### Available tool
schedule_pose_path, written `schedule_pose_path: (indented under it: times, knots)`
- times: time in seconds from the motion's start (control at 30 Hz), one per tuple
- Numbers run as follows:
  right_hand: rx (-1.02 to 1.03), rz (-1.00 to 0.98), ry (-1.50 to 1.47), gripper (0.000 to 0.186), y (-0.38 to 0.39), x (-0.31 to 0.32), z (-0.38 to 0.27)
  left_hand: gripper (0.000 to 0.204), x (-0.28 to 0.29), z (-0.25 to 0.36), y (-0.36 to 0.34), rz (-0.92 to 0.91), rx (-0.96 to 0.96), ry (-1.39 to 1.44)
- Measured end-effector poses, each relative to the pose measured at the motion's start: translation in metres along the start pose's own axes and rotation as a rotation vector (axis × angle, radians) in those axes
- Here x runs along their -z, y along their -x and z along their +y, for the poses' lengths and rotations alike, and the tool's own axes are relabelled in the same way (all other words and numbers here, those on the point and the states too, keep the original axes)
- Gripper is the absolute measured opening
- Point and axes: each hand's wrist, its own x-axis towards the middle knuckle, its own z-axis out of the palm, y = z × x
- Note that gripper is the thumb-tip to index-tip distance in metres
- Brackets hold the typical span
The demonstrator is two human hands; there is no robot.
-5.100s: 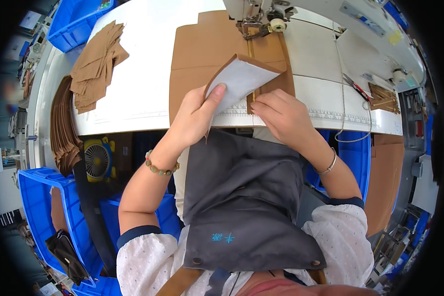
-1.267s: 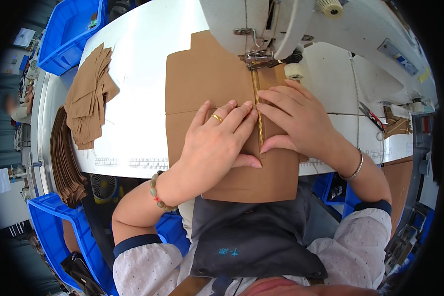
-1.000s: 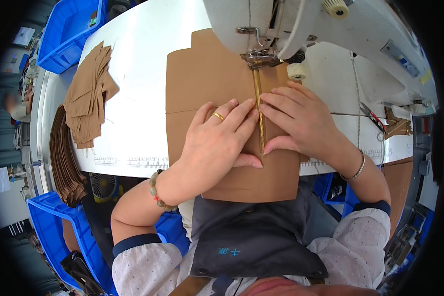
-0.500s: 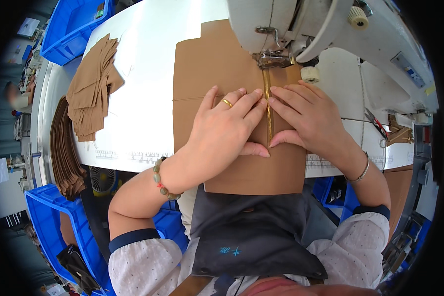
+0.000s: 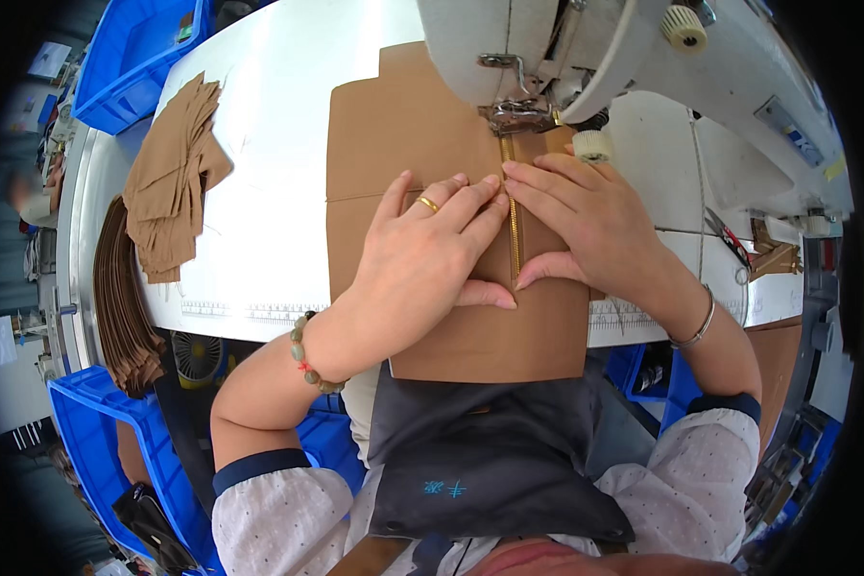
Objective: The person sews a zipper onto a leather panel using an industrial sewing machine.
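Note:
A large brown panel (image 5: 374, 134) lies on the sewing table, its near end hanging over the edge toward my lap. A gold-toothed zipper (image 5: 514, 226) runs lengthwise along it, its far end under the presser foot (image 5: 518, 118) of a white sewing machine (image 5: 480, 48). My left hand (image 5: 432, 235) rests flat on the panel left of the zipper, fingers stretched forward. Opposite it, my right hand (image 5: 586, 216) lies with extended fingers over the panel's right part. Both sets of fingertips and both thumbs come close to the zipper from either side. Neither hand grasps anything.
Brown cut pieces (image 5: 173, 182) lie at the left, beside a thick stack of brown panels (image 5: 120, 298). Blue bins stand at the far left (image 5: 134, 58) and near left (image 5: 115, 413). Red-handled scissors (image 5: 728, 238) lie on the right. A ruler strip (image 5: 230, 312) follows the near table edge.
The whole view has shifted slightly to the left. Both hands keep the same flat pose beside the zipper, and the panel shows no clear movement under the machine.

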Motion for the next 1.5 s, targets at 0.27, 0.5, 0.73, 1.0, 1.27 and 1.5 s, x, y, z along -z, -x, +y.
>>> schedule_pose_path:
  times: [0.27, 0.5, 0.73, 1.0, 1.27, 1.5]
  knots:
    - [0.018, 0.041, -0.003, 0.076, 0.002, -0.002, 0.000, 0.087, -0.005, -0.010, -0.009, 0.020, 0.005, -0.011]
    - [-0.013, 0.070, 0.003, 0.067, 0.005, -0.002, -0.001, 0.084, -0.007, -0.027, -0.030, 0.051, 0.005, -0.044]
    - [-0.026, 0.093, -0.026, 0.062, 0.004, -0.004, 0.001, 0.080, -0.012, -0.032, -0.034, 0.093, 0.014, -0.042]
    - [-0.039, 0.022, -0.059, 0.068, 0.002, -0.001, 0.001, 0.071, -0.017, -0.027, -0.024, 0.122, 0.030, 0.026]
    - [-0.046, 0.096, -0.029, 0.065, -0.002, -0.011, 0.005, 0.065, -0.018, -0.034, -0.036, 0.157, 0.005, 0.038]
    - [-0.098, 0.079, -0.088, 0.062, -0.004, -0.015, 0.009, 0.054, -0.024, -0.040, -0.034, 0.195, -0.006, 0.061]
